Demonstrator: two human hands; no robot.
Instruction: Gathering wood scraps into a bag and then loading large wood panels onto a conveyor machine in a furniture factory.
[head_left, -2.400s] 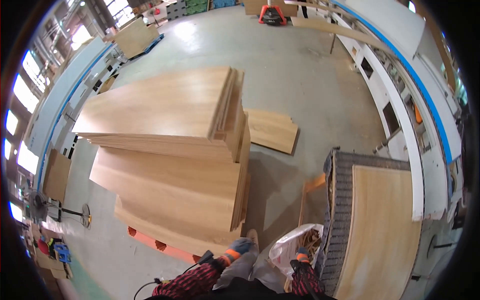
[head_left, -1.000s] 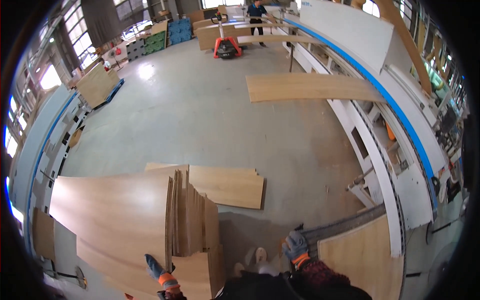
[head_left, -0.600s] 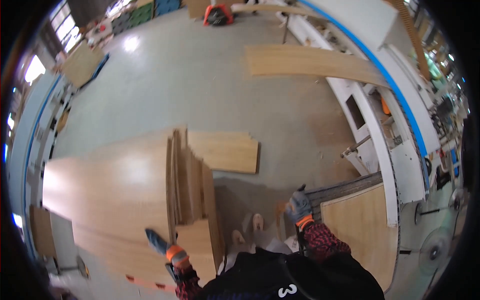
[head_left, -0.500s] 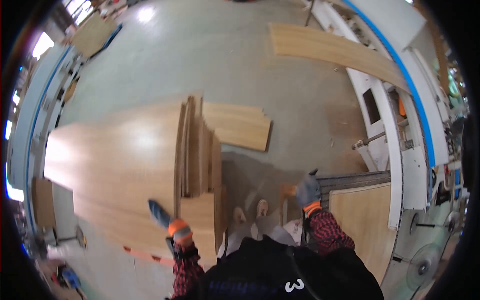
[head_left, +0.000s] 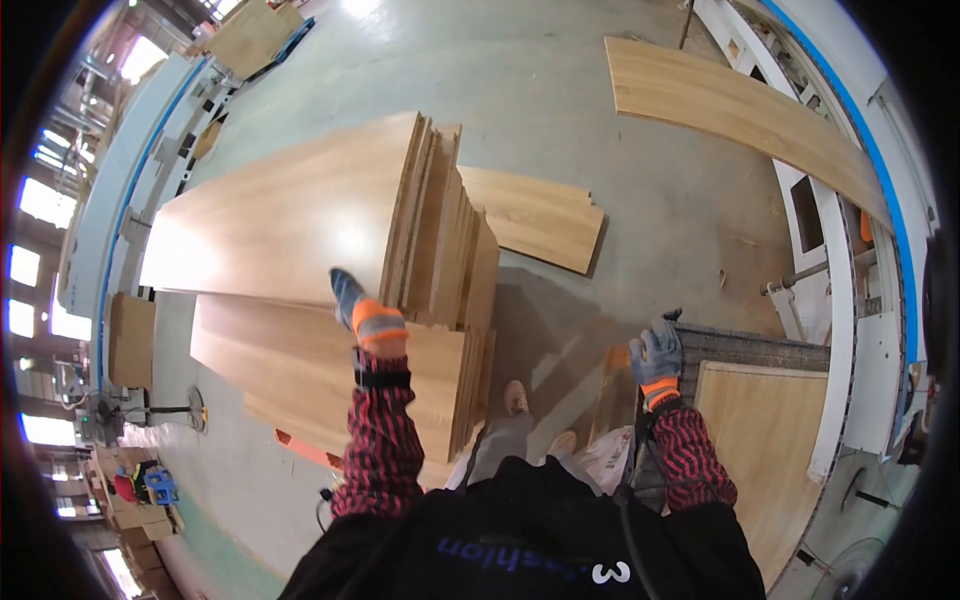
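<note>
A grey-green concrete floor [head_left: 560, 90] carries a tall stack of light wooden panels [head_left: 300, 210], which sits on a wider lower stack [head_left: 300, 375]. A smaller panel pile [head_left: 535, 215] lies just beside it on the floor. Farther right, a long panel [head_left: 730, 105] rests along a machine's edge [head_left: 830, 110].

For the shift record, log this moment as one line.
left hand: gloved, flat on panel stack | right hand: gloved, at corner of grey table | stance: standing between them

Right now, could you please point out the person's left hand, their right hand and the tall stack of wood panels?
left hand [head_left: 352, 303], head view, on the glove's back.
right hand [head_left: 657, 352], head view, on the grey glove's back.
stack of wood panels [head_left: 290, 215], head view, on the top panel's face.
</note>
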